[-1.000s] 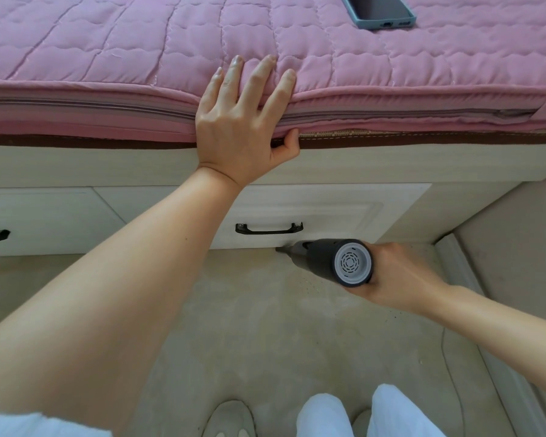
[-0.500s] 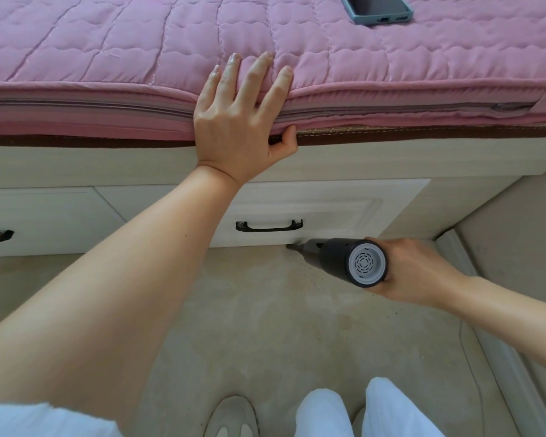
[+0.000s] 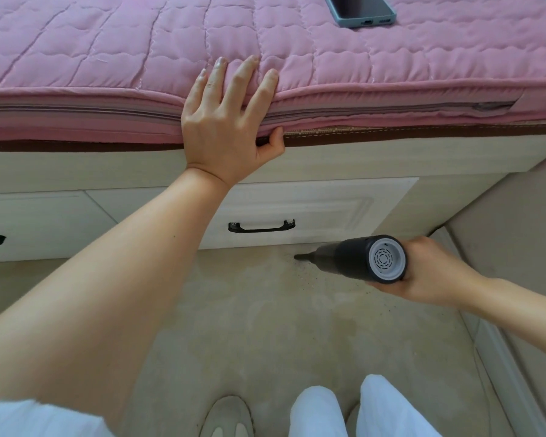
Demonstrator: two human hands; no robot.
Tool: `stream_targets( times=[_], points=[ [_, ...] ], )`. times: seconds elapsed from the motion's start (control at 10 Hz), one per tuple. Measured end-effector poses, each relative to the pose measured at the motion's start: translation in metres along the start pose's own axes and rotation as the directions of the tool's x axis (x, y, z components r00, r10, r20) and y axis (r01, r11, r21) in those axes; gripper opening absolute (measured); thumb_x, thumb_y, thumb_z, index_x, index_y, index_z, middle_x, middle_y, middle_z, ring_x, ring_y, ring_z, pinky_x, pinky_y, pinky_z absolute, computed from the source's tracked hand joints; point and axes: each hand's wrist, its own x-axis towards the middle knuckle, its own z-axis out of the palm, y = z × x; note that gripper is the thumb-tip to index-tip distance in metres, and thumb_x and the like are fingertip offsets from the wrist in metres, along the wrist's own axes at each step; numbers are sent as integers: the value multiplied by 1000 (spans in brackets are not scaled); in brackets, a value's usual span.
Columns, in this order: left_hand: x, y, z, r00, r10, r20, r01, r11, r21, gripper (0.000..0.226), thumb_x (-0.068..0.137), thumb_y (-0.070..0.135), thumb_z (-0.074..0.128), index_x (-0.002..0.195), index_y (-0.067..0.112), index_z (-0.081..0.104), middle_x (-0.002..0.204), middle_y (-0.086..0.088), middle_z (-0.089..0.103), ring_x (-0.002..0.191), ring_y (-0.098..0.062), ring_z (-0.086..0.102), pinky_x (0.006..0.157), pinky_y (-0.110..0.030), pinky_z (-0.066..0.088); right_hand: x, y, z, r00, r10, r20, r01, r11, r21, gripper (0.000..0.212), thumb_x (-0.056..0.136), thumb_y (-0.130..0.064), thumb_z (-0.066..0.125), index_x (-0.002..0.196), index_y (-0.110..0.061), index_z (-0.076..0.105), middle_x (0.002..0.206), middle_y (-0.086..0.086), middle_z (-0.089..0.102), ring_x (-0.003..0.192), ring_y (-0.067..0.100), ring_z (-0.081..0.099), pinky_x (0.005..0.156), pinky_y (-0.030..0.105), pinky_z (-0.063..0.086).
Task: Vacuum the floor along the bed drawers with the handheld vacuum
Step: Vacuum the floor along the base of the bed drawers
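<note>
Now, handheld vacuum (image 3: pixel 353 259) in right hand (image 3: pixel 429 271).

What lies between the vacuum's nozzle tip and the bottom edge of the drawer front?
In the head view, only bare floor with scattered dark specks separates the vacuum nozzle from the drawer edge.
</note>
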Motion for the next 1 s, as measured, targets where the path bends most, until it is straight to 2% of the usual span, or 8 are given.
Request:
stream_targets(
  times=[0.2,0.3,0.4,0.5,0.6,0.7,0.8,1.0],
  points=[
    [1,0,0,1000,2,-1,-2,1000,4,52,90,50,49,129,20,67,130,-9,67,117,-40,64,99,-51,52,-4,3,-1,1000,6,21,-4,998,-63,45,69,-54,72,107,-33,60,88,-14,71,82,14,67,65,31,52],
    [1,1,0,1000,0,1,0,1000,6,52,90,50,49,129,20,67,130,-9,67,117,-40,64,99,-51,52,3,3,3,999,25,21,-24,999,-34,50,69,-57,70,112,-37,56,94,-14,71,86,14,67,69,36,55],
    [0,1,1,1000,1,2,-1,1000,7,52,90,50,50,129,20,67,130,-9,67,117,-40,64,99,-51,52,10,0,7,1000,14,21,-14,1000,15,53,69,-54,71,117,-42,52,100,-15,71,91,13,67,72,36,56],
    [0,0,1,1000,-1,9,1,1000,8,52,90,50,51,129,20,67,130,-9,67,117,-40,64,99,-51,52,15,-5,8,999,15,35,-16,1000,16,53,70,-52,72,118,-40,54,101,-14,71,91,12,67,73,33,55],
    [1,1,-1,1000,-1,11,1,1000,9,52,90,50,51,129,20,68,130,-9,67,117,-41,64,99,-51,52,12,-5,7,999,-14,39,14,1000,5,49,70,-46,73,116,-37,58,97,-14,71,88,12,67,71,33,55],
    [1,1,-1,1000,-5,14,5,1000,3,52,90,50,50,129,20,68,130,-9,67,117,-40,64,99,-51,52,4,-4,5,998,-38,53,37,999,25,44,67,-42,75,106,-43,55,84,-29,63,82,5,65,67,30,55],
    [1,1,-1,1000,-13,12,13,1000,2,52,90,50,48,128,20,68,130,-9,67,117,-40,64,99,-51,52,-4,0,3,998,-43,49,41,999,33,46,64,-49,71,104,-47,47,78,-30,60,77,4,64,63,29,54],
    [1,1,0,1000,-16,15,16,1000,-2,53,89,50,50,129,20,67,130,-9,67,117,-40,64,99,-51,52,-1,-5,3,998,-7,56,7,1000,1,41,69,-44,72,107,-36,57,84,-18,67,81,11,65,65,32,54]
  ],
)
